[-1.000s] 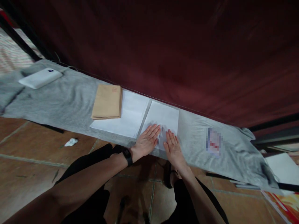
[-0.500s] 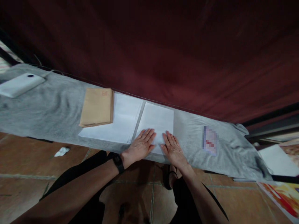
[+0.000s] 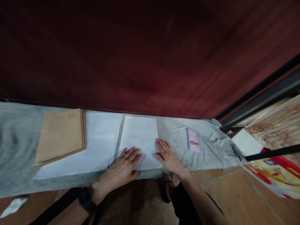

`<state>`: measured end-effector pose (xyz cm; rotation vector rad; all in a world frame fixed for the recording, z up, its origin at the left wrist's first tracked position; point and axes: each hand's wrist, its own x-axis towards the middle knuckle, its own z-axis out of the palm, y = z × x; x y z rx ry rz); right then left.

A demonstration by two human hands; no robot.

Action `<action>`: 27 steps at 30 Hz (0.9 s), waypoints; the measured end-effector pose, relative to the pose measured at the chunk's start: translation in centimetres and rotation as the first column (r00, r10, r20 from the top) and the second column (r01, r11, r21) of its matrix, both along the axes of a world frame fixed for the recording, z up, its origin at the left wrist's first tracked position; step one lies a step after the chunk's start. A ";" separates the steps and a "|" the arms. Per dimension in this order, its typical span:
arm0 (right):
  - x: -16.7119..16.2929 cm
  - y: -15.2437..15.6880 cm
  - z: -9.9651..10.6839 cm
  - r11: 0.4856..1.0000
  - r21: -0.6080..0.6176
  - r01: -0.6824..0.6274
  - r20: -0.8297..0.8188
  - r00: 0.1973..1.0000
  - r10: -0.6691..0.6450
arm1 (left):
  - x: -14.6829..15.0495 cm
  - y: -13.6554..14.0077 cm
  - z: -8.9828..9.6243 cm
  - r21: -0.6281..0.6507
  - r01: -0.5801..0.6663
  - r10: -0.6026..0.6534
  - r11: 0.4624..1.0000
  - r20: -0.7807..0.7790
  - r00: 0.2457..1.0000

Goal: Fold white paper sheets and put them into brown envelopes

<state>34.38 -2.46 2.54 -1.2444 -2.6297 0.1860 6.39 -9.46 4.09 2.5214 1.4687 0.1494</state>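
Note:
A white sheet of paper (image 3: 140, 134), perhaps folded, lies flat on the grey cloth (image 3: 173, 125). My left hand (image 3: 125, 164) rests with flat fingers on its lower left edge. At its right edge my right hand (image 3: 168, 156) lies with fingers stretched out, partly on the cloth. Neither hand grips anything. Left of this sheet are larger white sheets (image 3: 100, 140), separated from it by a narrow strip of cloth. A stack of brown envelopes (image 3: 62, 132) sits on top of their left part.
To the right on the cloth lies a small blurred packet or card (image 3: 194, 140). A dark red curtain (image 3: 140, 62) hangs behind. At the right stand a white object (image 3: 247, 142) and a colourful printed box (image 3: 276, 175). A crumpled white tissue (image 3: 15, 206) is on the tiled floor.
The view has turned to the right, so the envelopes sit further left and the white device has left the frame. My right hand has shifted outward to the sheet's right edge.

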 end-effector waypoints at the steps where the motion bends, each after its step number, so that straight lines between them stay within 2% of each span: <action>1: -0.3 -0.3 0.4 0.998 -0.028 -0.048 -0.002 0.999 0.048 | 0.0 -0.1 0.0 0.003 -0.001 0.001 1.000 -0.004 1.000; 4: -1.1 -1.3 1.2 0.967 -0.129 -0.221 -0.005 0.975 0.222 | -0.2 -0.1 -0.2 0.032 0.000 0.000 1.000 -0.003 1.000; 6: -1.4 -1.8 1.5 0.941 -0.171 -0.291 -0.014 0.956 0.294 | -0.4 0.0 -0.3 0.051 -0.020 0.019 0.999 0.021 1.000; 10: -1.2 -1.6 1.8 0.940 -0.190 -0.284 -0.072 0.959 0.276 | -1.1 0.6 0.0 0.023 -0.050 0.046 0.998 0.133 0.990; 13: -0.4 -0.9 2.5 0.943 -0.216 -0.253 -0.168 0.961 0.220 | -1.8 1.0 1.0 -0.100 -0.059 0.083 0.993 0.247 0.965; 15: 0.3 -0.6 3.0 0.931 -0.275 -0.240 -0.236 0.955 0.177 | -2.5 1.1 2.1 -0.216 -0.056 0.126 0.975 0.326 0.937; 18: 0.9 -0.4 3.6 0.896 -0.383 -0.226 -0.286 0.951 0.118 | -4.2 1.1 4.0 -0.396 0.036 0.158 0.918 0.447 0.881; 20: 0.9 -0.6 3.7 0.893 -0.394 -0.218 -0.272 0.956 0.114 | -5.1 1.4 5.1 -0.458 0.106 0.171 0.883 0.522 0.836; 23: 0.3 -0.9 3.5 0.915 -0.319 -0.245 -0.207 0.961 0.185 | -4.7 2.6 5.4 -0.389 0.028 0.204 0.921 0.541 0.816; 25: -0.3 -1.0 3.3 0.918 -0.280 -0.281 -0.161 0.956 0.244 | -2.9 3.7 4.4 -0.272 -0.018 0.148 0.962 0.465 0.873; 27: -0.8 -1.1 3.2 0.914 -0.267 -0.305 -0.136 0.951 0.278 | -0.5 4.6 2.7 -0.103 -0.023 0.057 0.994 0.338 0.940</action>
